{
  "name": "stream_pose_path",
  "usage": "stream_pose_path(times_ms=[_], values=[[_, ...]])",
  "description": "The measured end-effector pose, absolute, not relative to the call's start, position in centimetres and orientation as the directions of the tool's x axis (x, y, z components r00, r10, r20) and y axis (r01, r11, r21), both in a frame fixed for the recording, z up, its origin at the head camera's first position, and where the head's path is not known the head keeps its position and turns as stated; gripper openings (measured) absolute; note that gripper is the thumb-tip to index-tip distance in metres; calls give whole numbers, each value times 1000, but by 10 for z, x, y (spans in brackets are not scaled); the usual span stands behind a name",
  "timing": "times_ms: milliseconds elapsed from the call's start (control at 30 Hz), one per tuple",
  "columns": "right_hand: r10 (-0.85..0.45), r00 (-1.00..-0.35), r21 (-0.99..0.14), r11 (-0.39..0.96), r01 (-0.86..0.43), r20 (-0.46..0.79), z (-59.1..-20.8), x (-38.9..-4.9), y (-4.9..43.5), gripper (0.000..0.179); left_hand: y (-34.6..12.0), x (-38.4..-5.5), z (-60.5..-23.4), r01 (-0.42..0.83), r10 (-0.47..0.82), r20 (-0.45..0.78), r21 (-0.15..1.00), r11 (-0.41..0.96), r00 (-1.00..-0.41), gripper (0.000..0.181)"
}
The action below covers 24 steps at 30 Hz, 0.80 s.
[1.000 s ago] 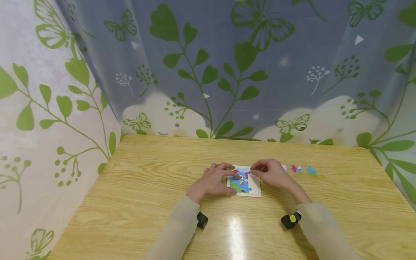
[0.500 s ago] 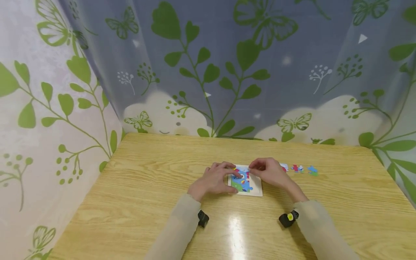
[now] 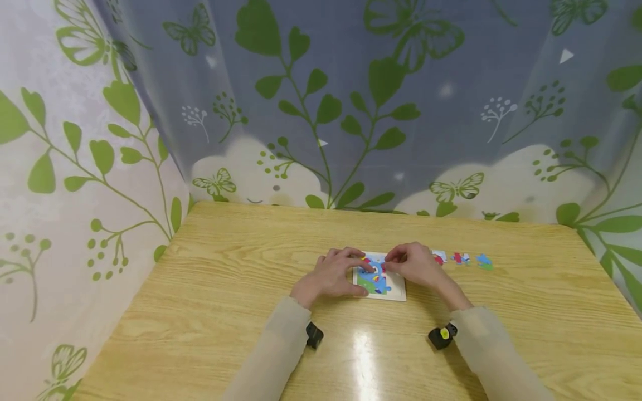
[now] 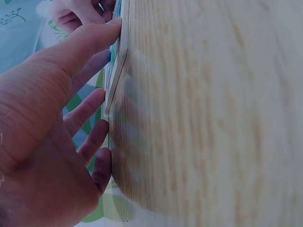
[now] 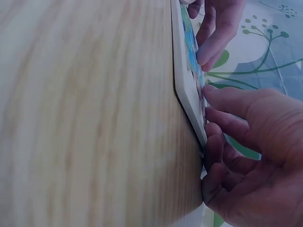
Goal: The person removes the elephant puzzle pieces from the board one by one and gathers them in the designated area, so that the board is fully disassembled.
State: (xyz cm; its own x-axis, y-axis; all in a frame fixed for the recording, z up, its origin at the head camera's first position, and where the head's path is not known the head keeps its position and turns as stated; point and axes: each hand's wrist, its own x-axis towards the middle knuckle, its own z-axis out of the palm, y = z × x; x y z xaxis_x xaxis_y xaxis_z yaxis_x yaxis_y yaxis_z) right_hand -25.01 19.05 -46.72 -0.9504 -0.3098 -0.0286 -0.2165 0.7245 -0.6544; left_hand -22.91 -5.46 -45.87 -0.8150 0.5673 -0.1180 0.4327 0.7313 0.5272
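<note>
A small jigsaw board point(image 3: 398, 288) lies flat on the table, with blue and green pieces point(image 3: 371, 285) fitted on its left part. My left hand point(image 3: 331, 277) rests on the board's left side, fingers spread, with the thumb by the near edge and a fingertip on the picture. At the board's upper right, my right hand point(image 3: 415, 264) pinches a jigsaw piece against the board between thumb and index finger. The fingers mostly hide this piece. In the right wrist view, the right thumb point(image 5: 220, 97) touches the board's surface and the other fingers curl beside its edge.
Right of the board lie loose jigsaw pieces in a row: a red and white one point(image 3: 439, 257) partly behind my right hand, a red one point(image 3: 458, 258) and a blue-green one point(image 3: 484, 261). A printed curtain point(image 3: 346, 111) hangs behind the wooden table point(image 3: 241, 262).
My right fingertips have shifted slightly left over the board, and more of the red and white loose piece shows. My left hand stays in place. The head view has tilted a little.
</note>
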Motion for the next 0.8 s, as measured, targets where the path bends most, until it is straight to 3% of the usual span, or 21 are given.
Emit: stream_pose_path(times_ms=[800], values=[[-295, -950, -629, 759, -168, -102, -463, -248, 181, 17, -54, -230, -461, 420, 559, -128, 530, 737, -819, 47]])
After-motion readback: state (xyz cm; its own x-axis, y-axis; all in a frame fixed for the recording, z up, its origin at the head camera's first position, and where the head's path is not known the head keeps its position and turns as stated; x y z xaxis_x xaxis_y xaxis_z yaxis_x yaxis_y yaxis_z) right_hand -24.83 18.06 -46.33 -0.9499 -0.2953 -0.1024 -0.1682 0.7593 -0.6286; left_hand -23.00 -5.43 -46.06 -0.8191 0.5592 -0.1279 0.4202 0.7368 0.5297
